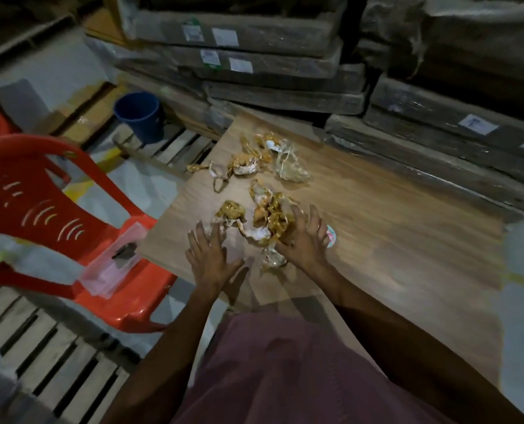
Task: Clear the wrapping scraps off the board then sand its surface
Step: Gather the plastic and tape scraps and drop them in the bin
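My right grip point(305, 237) sits just right of the frame's centre, fingers spread and bent down over a heap of wrapping scraps point(270, 220), crumpled brown tape and clear film with white bits in it. The fingertips press into the heap's right side; whether they actually close round any piece I cannot tell, so I take this grip as open, palm down. My left grip point(210, 255) lies just left of it, also open, fingers straight and fanned, flat on the board point(377, 215) with the fingertips touching the near left edge of the same heap. A small loose wad point(230, 209) lies just above my left fingers.

More scraps point(245, 163) lie farther up the board, toward the upper middle of the frame, apart from the heap under my hands, with a clear crinkled piece point(291, 168) at their right. A small round sticker point(331, 235) shows on the board just right of my right hand.

The board is wood-grained and runs from the centre to the right of the frame. Left of it stands a red plastic chair point(40, 209) with a clear plastic box point(113, 258) on its seat. A blue bucket point(139, 113) stands at upper left of centre. Wrapped flat packs point(270, 56) with white labels are stacked along the top of the frame.
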The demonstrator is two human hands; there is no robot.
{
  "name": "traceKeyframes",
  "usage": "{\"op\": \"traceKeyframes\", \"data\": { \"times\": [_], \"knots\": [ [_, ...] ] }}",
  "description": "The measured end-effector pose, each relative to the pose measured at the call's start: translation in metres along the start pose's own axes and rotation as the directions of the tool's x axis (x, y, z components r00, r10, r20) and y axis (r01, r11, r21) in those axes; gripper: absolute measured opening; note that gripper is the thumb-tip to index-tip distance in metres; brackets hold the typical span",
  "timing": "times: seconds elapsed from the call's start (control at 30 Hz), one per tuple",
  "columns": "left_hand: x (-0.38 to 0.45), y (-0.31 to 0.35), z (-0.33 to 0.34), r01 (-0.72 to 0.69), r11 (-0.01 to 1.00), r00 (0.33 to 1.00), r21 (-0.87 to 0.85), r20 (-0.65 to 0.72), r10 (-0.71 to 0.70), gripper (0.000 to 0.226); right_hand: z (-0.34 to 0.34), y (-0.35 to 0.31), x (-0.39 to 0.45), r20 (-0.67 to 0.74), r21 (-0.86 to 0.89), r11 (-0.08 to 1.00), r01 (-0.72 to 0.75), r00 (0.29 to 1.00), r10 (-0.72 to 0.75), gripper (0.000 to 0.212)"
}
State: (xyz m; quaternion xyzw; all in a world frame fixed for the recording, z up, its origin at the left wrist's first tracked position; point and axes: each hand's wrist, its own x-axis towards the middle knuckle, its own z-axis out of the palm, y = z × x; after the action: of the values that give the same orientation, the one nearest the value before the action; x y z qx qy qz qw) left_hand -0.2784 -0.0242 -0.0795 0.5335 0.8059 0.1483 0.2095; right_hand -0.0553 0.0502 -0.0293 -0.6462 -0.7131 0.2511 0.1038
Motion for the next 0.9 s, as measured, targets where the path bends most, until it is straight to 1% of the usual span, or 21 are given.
{"op": "traceKeyframes", "data": {
  "times": [0.07, 0.1, 0.17, 0.2, 0.3, 0.4, 0.47, 0.53, 0.57, 0.6, 0.63, 0.67, 0.73, 0.77, 0.83, 0.87, 0.9],
  "knots": [
    [0.017, -0.015, 0.0, -0.037, 0.998, 0.99, 0.043, 0.135, 0.031, 0.138, 0.006, -0.013, 0.015, 0.049, -0.021, 1.0, 0.01, 0.999, -0.009, 0.106],
    [0.025, -0.022, 0.001, -0.063, 0.996, 0.98, 0.058, 0.192, 0.051, 0.143, 0.011, -0.017, 0.022, 0.097, -0.017, 1.0, -0.007, 0.995, 0.009, 0.107],
    [0.04, -0.03, 0.003, -0.131, 0.99, 0.96, 0.041, 0.253, 0.117, 0.148, 0.024, -0.02, 0.028, 0.171, 0.041, 0.997, -0.071, 0.983, 0.063, 0.108],
    [0.048, -0.031, 0.004, -0.17, 0.985, 0.951, 0.014, 0.264, 0.16, 0.15, 0.034, -0.018, 0.028, 0.184, 0.096, 0.989, -0.113, 0.978, 0.094, 0.108],
    [0.072, -0.032, 0.007, -0.306, 0.949, 0.908, -0.074, 0.277, 0.314, 0.154, 0.052, -0.021, 0.015, 0.18, 0.207, 0.953, -0.22, 0.966, 0.184, 0.111],
    [0.088, -0.023, 0.011, -0.384, 0.906, 0.836, -0.176, 0.351, 0.422, 0.146, 0.067, -0.034, 0.003, 0.12, 0.32, 0.914, -0.25, 0.967, 0.223, 0.104],
    [0.091, -0.013, 0.011, -0.441, 0.863, 0.776, -0.247, 0.377, 0.505, 0.136, 0.071, -0.045, 0.0, 0.084, 0.428, 0.865, -0.261, 0.965, 0.25, 0.091],
    [0.094, -0.004, 0.008, -0.473, 0.826, 0.728, -0.308, 0.391, 0.563, 0.138, 0.07, -0.05, 0.004, 0.035, 0.568, 0.8, -0.195, 0.976, 0.214, 0.059],
    [0.095, -0.001, 0.006, -0.48, 0.811, 0.715, -0.334, 0.387, 0.582, 0.139, 0.067, -0.051, 0.006, -0.008, 0.611, 0.778, -0.146, 0.982, 0.19, 0.048],
    [0.095, 0.001, 0.005, -0.486, 0.798, 0.709, -0.356, 0.374, 0.598, 0.138, 0.063, -0.051, 0.009, -0.042, 0.664, 0.738, -0.123, 0.979, 0.201, 0.044],
    [0.097, 0.002, 0.004, -0.49, 0.787, 0.708, -0.376, 0.355, 0.61, 0.134, 0.057, -0.049, 0.011, -0.063, 0.712, 0.69, -0.13, 0.967, 0.247, 0.041],
    [0.098, 0.001, 0.002, -0.487, 0.781, 0.713, -0.39, 0.339, 0.614, 0.13, 0.051, -0.049, 0.01, -0.079, 0.758, 0.636, -0.142, 0.949, 0.306, 0.038],
    [0.103, 0.0, -0.004, -0.463, 0.793, 0.733, -0.396, 0.332, 0.594, 0.131, 0.039, -0.049, 0.004, -0.109, 0.804, 0.566, -0.181, 0.892, 0.44, 0.032],
    [0.108, 0.0, -0.007, -0.442, 0.804, 0.746, -0.398, 0.335, 0.575, 0.131, 0.035, -0.047, 0.001, -0.143, 0.794, 0.574, -0.199, 0.858, 0.494, 0.027],
    [0.121, 0.001, -0.014, -0.417, 0.819, 0.776, -0.395, 0.315, 0.547, 0.125, 0.034, -0.041, -0.007, -0.214, 0.72, 0.643, -0.263, 0.796, 0.566, 0.024],
    [0.13, 0.002, -0.017, -0.417, 0.823, 0.788, -0.385, 0.297, 0.539, 0.119, 0.039, -0.035, -0.011, -0.214, 0.67, 0.672, -0.317, 0.784, 0.583, 0.027],
    [0.14, 0.003, -0.019, -0.426, 0.824, 0.795, -0.375, 0.28, 0.538, 0.114, 0.04, -0.036, -0.015, -0.192, 0.618, 0.691, -0.374, 0.781, 0.594, 0.044]
  ]
}}
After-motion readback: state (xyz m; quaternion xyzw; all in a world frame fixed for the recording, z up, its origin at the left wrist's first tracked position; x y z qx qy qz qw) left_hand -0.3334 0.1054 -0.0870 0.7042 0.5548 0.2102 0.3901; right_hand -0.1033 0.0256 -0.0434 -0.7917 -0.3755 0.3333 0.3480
